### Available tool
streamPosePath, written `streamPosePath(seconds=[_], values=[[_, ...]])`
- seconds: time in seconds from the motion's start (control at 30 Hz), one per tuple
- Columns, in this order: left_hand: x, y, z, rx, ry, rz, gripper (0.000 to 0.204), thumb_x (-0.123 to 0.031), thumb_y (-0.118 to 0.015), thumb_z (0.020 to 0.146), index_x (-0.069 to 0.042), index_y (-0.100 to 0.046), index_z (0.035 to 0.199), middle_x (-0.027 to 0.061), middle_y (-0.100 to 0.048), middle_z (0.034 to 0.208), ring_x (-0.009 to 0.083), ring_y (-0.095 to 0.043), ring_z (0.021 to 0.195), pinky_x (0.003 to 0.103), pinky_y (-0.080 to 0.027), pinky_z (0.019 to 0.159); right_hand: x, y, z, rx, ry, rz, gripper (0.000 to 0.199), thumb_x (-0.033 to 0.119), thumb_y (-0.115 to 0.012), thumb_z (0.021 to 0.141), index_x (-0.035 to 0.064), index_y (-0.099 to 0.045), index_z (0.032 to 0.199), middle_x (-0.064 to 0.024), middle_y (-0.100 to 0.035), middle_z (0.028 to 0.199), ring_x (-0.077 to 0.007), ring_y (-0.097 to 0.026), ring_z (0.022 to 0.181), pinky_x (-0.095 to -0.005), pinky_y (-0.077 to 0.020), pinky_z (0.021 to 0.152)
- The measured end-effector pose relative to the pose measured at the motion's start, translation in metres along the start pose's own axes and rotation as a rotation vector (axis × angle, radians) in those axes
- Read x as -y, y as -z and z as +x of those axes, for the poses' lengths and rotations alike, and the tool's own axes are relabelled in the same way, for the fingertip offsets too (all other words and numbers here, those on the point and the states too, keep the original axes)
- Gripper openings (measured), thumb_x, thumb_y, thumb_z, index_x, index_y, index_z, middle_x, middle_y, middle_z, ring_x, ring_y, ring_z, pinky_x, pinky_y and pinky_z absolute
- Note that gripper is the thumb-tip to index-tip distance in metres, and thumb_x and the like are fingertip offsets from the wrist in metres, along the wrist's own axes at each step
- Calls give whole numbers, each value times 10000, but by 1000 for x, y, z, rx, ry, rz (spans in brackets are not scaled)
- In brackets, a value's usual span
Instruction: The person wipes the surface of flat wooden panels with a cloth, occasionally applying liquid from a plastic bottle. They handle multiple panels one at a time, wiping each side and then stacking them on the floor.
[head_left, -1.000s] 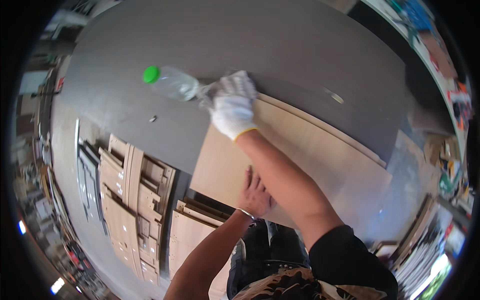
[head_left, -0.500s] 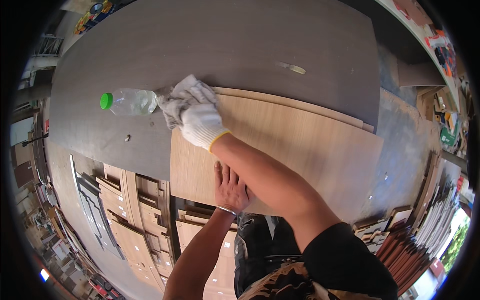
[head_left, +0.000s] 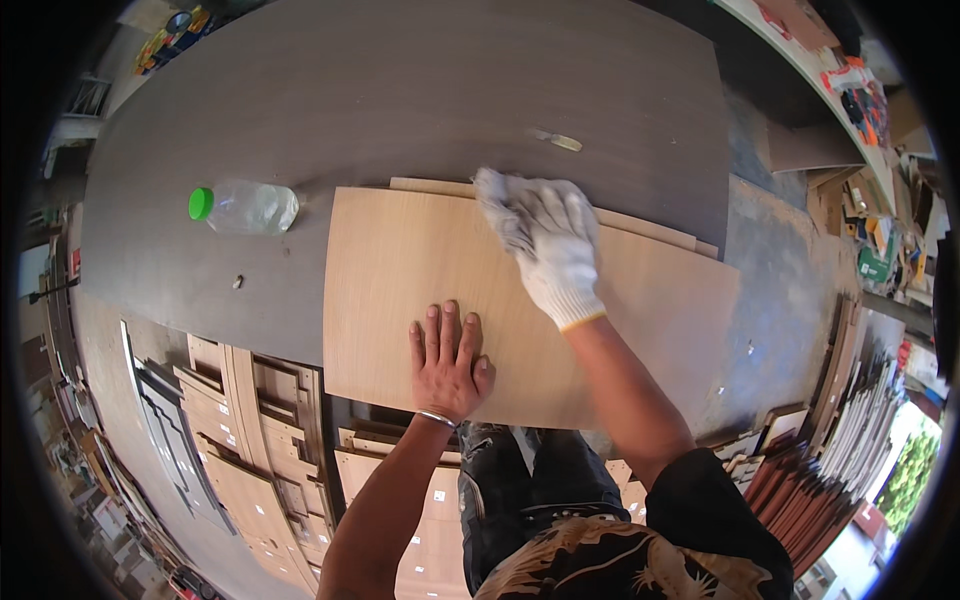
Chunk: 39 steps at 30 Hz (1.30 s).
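A light wood-grain panel (head_left: 400,250) lies on the dark grey table (head_left: 400,90), reaching over its near edge. My bare left hand (head_left: 447,365) rests flat on the panel near that edge, fingers spread. My right hand (head_left: 560,250), in a white knitted glove, presses a grey cloth (head_left: 505,215) against the panel's far edge. The glove covers part of the cloth. Under the panel, a second wood panel (head_left: 650,231) shows along the far side.
A clear bottle with a green cap (head_left: 255,208) lies on its side at the left. Beyond the panel is a small knife-like tool (head_left: 560,141), and a small object (head_left: 238,282) sits left. Stacked boards (head_left: 250,500) stand below the table's near edge.
My right hand has swept the cloth rightward along the panel, from its far left corner toward the middle of the far edge. My left hand stays flat on the panel.
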<state>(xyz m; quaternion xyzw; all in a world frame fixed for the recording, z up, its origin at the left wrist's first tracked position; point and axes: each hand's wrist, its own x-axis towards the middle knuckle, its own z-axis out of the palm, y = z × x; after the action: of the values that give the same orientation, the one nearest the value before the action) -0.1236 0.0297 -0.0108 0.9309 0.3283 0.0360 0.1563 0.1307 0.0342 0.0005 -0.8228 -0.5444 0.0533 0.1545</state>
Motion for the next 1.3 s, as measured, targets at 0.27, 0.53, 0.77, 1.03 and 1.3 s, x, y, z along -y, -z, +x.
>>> streamPosePath(seconds=[0.27,0.53,0.77,1.03,1.3], values=[[0,0,0,14,-24,34,690,-342,-462,986,-85,-361,1618,253,-308,1684,476,-244,1571,671,-146,1258,7,3,25,-58,-89,88,464,206,-732,819,68,-705,1261,-153,-659,1339,-347,-529,1363,-519,-349,1199],[-3,1,1,46,-28,62,706,-356,-447,985,-72,-349,1623,255,-275,1699,480,-216,1579,657,-119,1268,0,9,9,-137,-164,110,416,191,-771,779,78,-753,1179,-118,-684,1353,-327,-554,1368,-529,-312,1243],[1,-2,-2,57,-24,69,703,-350,-445,992,-61,-343,1625,257,-260,1705,479,-187,1588,654,-99,1273,-67,15,-51,-144,-177,-142,444,217,-712,866,62,-712,1282,-119,-647,1425,-341,-520,1406,-519,-306,1246],[4,1,-4,32,-25,104,696,-358,-455,995,-81,-339,1623,253,-287,1693,474,-231,1575,665,-144,1263,-67,25,-78,-95,-135,-46,496,248,-730,852,65,-694,1312,-100,-624,1456,-313,-469,1448,-518,-286,1258],[2,0,-6,20,-28,73,693,-349,-454,990,-71,-359,1618,241,-263,1707,469,-203,1586,657,-126,1269,-162,37,-123,-153,-470,79,509,268,-673,983,79,-590,1448,-134,-536,1547,-333,-395,1513,-462,-228,1293]])
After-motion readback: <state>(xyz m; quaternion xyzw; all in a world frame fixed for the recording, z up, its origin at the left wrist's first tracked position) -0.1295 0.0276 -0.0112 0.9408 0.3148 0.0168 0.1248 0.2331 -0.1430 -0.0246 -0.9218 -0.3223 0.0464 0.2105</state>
